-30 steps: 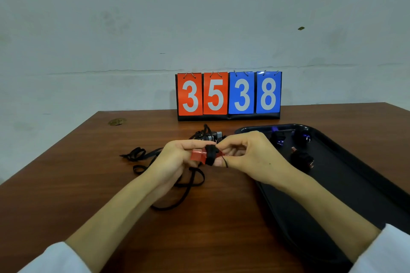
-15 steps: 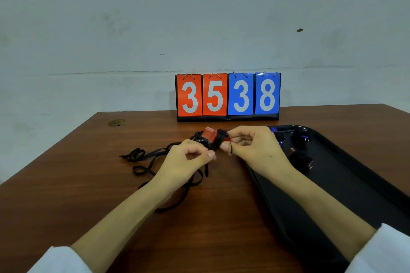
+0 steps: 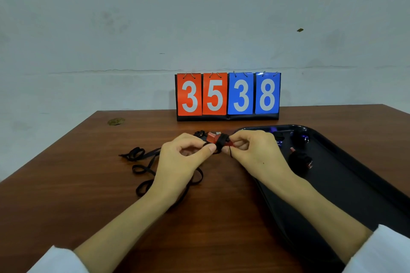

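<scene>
Reading 3538, the scoreboard (image 3: 228, 96) stands behind both hands (image 3: 253, 153) pinching a red clip (image 3: 213, 137).

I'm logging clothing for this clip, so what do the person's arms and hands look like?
The left hand and right hand are bare, with no gloves, rings or watch in sight. Forearms are bare too. A white left sleeve and a white right sleeve show only at the bottom corners, well above the wrists.
</scene>
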A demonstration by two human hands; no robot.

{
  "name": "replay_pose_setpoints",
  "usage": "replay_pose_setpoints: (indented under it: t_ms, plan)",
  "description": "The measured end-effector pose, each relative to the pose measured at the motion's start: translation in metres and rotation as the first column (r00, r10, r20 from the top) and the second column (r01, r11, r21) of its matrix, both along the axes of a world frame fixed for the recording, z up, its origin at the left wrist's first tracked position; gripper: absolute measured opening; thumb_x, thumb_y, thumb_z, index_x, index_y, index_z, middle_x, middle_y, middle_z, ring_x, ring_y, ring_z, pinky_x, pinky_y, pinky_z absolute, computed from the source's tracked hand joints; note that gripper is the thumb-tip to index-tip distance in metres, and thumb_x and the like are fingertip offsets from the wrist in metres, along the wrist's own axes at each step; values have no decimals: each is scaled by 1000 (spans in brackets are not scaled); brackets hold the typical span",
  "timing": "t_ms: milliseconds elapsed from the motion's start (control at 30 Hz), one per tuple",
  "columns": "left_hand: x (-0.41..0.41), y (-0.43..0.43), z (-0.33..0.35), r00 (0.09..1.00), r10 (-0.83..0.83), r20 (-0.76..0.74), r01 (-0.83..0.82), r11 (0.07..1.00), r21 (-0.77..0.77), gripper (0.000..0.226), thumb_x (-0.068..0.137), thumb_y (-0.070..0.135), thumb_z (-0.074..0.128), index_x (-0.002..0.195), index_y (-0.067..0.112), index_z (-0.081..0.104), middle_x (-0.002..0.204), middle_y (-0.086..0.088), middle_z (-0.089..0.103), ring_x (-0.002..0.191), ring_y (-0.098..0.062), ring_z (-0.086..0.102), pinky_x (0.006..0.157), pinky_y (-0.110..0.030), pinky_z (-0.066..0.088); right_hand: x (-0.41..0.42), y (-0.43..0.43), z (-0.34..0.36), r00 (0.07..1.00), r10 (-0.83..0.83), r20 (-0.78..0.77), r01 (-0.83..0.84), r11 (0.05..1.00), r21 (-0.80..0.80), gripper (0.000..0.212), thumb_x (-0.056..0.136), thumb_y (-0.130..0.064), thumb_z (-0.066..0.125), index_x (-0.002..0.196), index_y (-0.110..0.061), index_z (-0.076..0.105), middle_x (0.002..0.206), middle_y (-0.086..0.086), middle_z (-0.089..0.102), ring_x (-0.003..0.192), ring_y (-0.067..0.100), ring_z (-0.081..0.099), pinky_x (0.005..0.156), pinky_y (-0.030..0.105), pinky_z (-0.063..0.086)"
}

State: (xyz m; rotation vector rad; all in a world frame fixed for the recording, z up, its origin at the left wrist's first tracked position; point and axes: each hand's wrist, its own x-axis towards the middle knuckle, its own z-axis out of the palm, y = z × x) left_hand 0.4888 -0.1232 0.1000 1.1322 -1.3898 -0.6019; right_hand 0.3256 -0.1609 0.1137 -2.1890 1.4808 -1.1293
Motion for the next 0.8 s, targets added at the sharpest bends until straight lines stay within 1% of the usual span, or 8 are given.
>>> replay_pose_setpoints:
  t_ms: [133, 200, 267, 367, 533, 600, 700, 800]
  plan:
    - [-2, 2, 0, 994, -106, -20, 106, 994, 14, 7, 80, 18, 71, 84, 21, 76, 94, 7, 67, 92, -7, 63, 85, -33, 53, 2, 1, 0, 998, 46, -39, -45, 999, 16, 20, 79, -25, 71, 98, -20, 70, 80, -11, 64, 75, 2, 60, 68, 9, 47]
    - [-2, 3, -2, 983, -147, 110, 149, 989, -5, 16, 84, 17, 63, 87, 29, 73, 105, 10, 60, 102, -5, 56, 91, -27, 48, 2, 1, -1, 995, 80, -65, -78, 996, 32, 20, 80, -24, 70, 100, -20, 70, 83, -10, 65, 77, 1, 60, 73, 13, 50]
    - [-1, 1, -3, 961, -98, 257, 114, 992, -49, 30, 88, 9, 56, 91, 36, 69, 113, 13, 54, 108, -4, 51, 93, -23, 44, 2, 2, 0, 990, 116, -81, -112, 992, 56, 22, 78, -26, 71, 99, -21, 70, 83, -10, 65, 76, 2, 59, 77, 20, 52]
    - [3, -2, -4, 957, -22, 290, 49, 995, -88, 35, 89, 7, 57, 92, 41, 66, 115, 19, 55, 114, -1, 49, 95, -19, 42, 3, 3, 0, 979, 171, -106, -165, 984, 69, 21, 78, -28, 71, 97, -20, 70, 79, -10, 63, 73, 3, 58, 75, 22, 52]
    - [1, -2, -3, 980, -21, 199, 25, 1000, -18, 23, 86, 9, 62, 90, 30, 70, 97, 17, 67, 94, 8, 60, 83, -9, 48, 3, 5, 0, 963, 206, -176, -201, 979, 43, 23, 80, -24, 69, 101, -16, 70, 82, -8, 63, 78, 6, 59, 78, 21, 52]
    - [2, -3, -4, 968, 16, 249, -14, 1000, -10, 16, 84, 17, 66, 87, 32, 71, 88, 18, 69, 87, 7, 63, 77, -11, 50, 3, 5, -1, 951, 228, -206, -223, 974, 51, 23, 79, -26, 70, 100, -16, 70, 82, -7, 63, 78, 6, 60, 77, 20, 52]
    - [5, -4, -6, 902, 77, 425, -49, 996, -76, 9, 81, 25, 69, 83, 33, 71, 79, 20, 68, 79, 4, 64, 71, -14, 52, 4, 5, -4, 928, 275, -251, -272, 961, 46, 22, 79, -30, 70, 97, -16, 70, 78, -8, 63, 72, 2, 58, 73, 17, 50]
    - [8, -4, -5, 881, 36, 473, -25, 999, -29, 7, 85, 29, 64, 90, 27, 69, 84, 13, 69, 73, -1, 66, 64, -28, 58, 4, 5, -6, 928, 265, -263, -268, 963, 23, 25, 80, -29, 70, 102, -17, 69, 84, -7, 67, 75, 1, 58, 74, 14, 48]
